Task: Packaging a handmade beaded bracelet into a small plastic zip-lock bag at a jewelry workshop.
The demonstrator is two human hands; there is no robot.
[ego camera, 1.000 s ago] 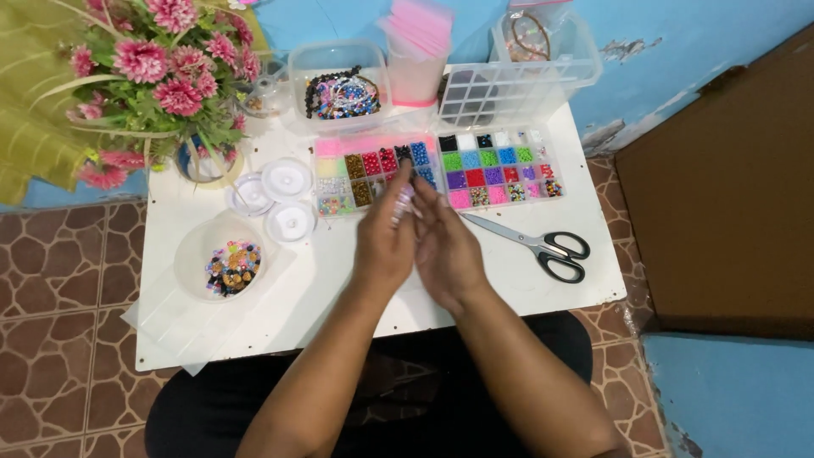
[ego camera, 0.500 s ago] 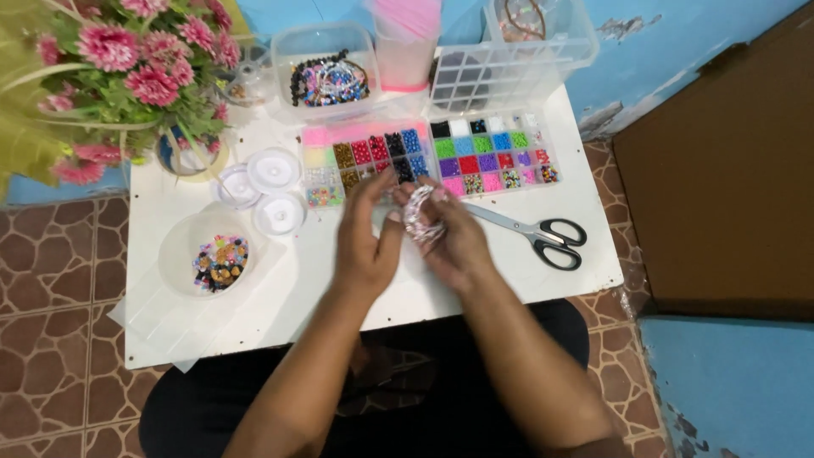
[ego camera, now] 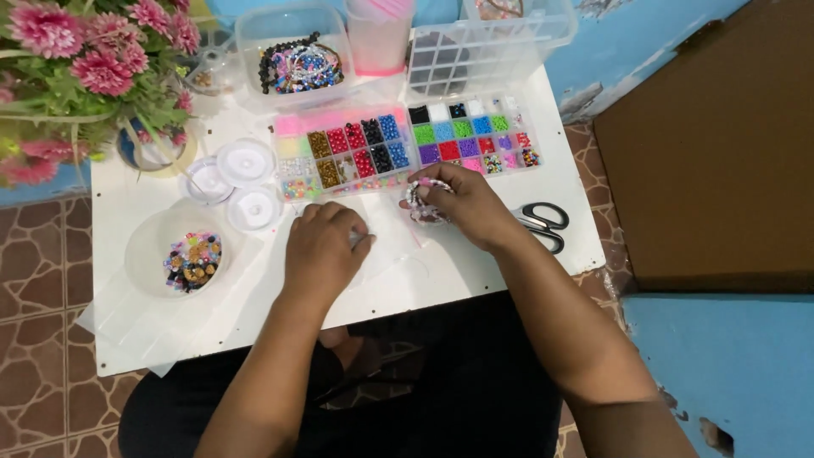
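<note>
Far left: pink flowers (ego camera: 76, 59) at the white desk (ego camera: 475, 271) corner. Clear round bowl (ego camera: 174, 250) holds mixed beads; three flat white spools (ego camera: 233, 182) just beside it. Left hand (ego camera: 326, 246) palm-down on desk, fingers curled; what it grips is hidden. Behind it, clear tub (ego camera: 292, 55) of dark beaded strands, then compartmented bead box (ego camera: 407, 144), colours sorted by cell. Right hand (ego camera: 462, 203) closed around beaded bracelet (ego camera: 424, 199), just in front of the box. Black scissors (ego camera: 543, 225) right of it.
</note>
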